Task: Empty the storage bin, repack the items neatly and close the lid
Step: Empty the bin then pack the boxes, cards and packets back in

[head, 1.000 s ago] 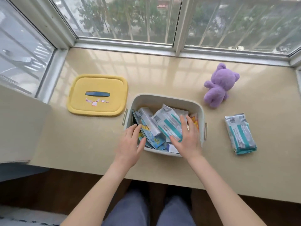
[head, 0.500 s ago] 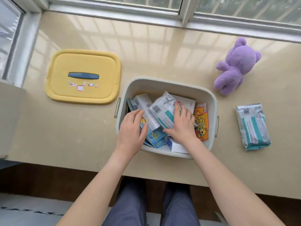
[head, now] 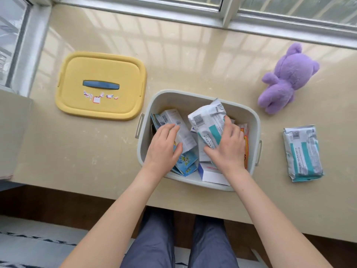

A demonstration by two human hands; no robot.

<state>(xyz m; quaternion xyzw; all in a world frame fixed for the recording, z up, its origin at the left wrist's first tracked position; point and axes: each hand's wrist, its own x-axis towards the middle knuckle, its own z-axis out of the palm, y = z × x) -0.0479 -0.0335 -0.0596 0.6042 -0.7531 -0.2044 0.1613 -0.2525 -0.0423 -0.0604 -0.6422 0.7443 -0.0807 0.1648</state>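
Observation:
The grey storage bin (head: 249, 115) stands open on the beige sill, holding boxes and packets. My right hand (head: 227, 147) grips a white-and-teal wipes pack (head: 207, 120), tilted up inside the bin. My left hand (head: 164, 147) rests on a white box (head: 180, 130) and blue cartoon packets (head: 186, 161) at the bin's left side. A white box (head: 210, 174) lies at the near wall, and orange packets (head: 245, 149) line the right wall. The yellow lid (head: 100, 85) with its blue handle lies flat to the bin's left.
A purple plush bear (head: 286, 78) sits on the sill at the right, and a second wipes pack (head: 302, 153) lies right of the bin. Window frames (head: 228, 8) run along the back and left. My knees show below the sill's front edge.
My right hand has closed on the wipes pack and tipped its far end up. My left hand slid deeper onto the items at the bin's left. The view has moved closer.

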